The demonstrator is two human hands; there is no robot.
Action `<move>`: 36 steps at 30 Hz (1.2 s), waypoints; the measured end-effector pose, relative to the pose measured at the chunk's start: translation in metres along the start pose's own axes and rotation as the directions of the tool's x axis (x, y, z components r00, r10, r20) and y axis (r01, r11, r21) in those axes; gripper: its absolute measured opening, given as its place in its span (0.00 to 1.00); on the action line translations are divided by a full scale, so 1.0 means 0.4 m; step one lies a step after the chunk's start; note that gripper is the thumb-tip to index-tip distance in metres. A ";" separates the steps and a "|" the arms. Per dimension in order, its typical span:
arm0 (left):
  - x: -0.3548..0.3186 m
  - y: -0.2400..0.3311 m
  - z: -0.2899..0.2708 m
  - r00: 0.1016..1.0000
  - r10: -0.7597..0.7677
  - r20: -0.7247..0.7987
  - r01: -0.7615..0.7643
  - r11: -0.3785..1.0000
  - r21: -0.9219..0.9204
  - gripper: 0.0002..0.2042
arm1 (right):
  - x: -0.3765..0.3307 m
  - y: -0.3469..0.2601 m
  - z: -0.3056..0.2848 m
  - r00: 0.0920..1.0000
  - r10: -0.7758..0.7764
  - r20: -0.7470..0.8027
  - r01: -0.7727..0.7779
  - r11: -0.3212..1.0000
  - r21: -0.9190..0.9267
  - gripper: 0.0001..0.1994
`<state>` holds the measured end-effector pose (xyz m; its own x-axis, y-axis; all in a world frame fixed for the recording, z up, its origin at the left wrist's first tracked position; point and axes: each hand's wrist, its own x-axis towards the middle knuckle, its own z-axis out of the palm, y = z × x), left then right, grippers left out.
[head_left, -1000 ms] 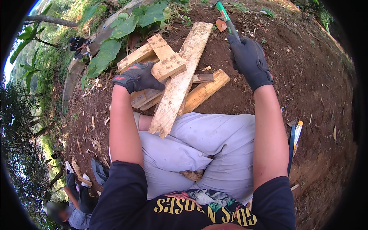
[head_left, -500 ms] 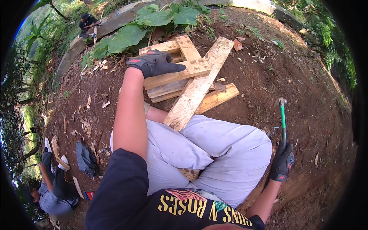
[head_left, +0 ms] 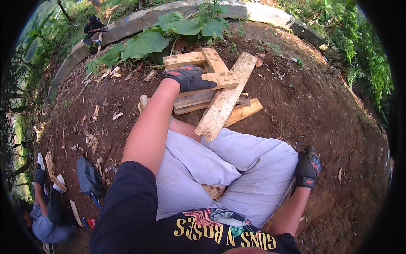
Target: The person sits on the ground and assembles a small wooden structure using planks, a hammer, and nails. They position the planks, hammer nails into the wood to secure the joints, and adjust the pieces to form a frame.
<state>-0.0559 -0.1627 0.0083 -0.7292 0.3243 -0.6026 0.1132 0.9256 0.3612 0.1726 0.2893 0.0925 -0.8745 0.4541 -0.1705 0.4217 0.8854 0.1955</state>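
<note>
The left side of a pale, dirt-marked wooden frame of short boards is hidden by the black-gloved left hand, and the greyish weathered boards beneath are only partly exposed. At the lower left, a seated co-worker in grey blurs into the dark rim. The frame sits ahead of the person's crossed legs in light grey trousers, its near board's right end over a long, stained pale plank that slants toward one leg. Broad green leaves crowd the frame's far side; bare brown soil opens widely to the right. The left thumb stretches along the near board while the fingers drop out of sight, so their grip cannot be told. The black-gloved right hand is low beside the right knee, fingers bunched and indistinct; whether it grasps anything cannot be told.
</note>
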 end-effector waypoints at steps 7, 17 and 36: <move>-0.002 0.014 -0.007 0.999 0.011 0.050 -0.009 0.999 -0.046 0.50 | 0.184 -0.579 0.075 0.724 -0.320 0.611 -0.433 0.479 0.764 0.33; -0.008 0.016 0.006 0.994 0.076 0.079 -0.080 0.996 0.045 0.53 | 0.100 -0.666 0.259 0.518 -0.524 0.676 -0.832 -0.126 0.540 0.26; 0.031 0.087 0.085 0.954 0.163 -0.252 -0.135 0.983 0.126 0.45 | 0.069 -0.636 0.234 0.653 -0.473 0.592 -0.736 -0.211 0.643 0.24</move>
<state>-0.0380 -0.1200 -0.0108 -0.8472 0.4112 -0.3365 0.2946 0.8906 0.3466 0.0635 0.0859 -0.0524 -0.6282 -0.0637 -0.7754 0.7090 -0.4574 -0.5368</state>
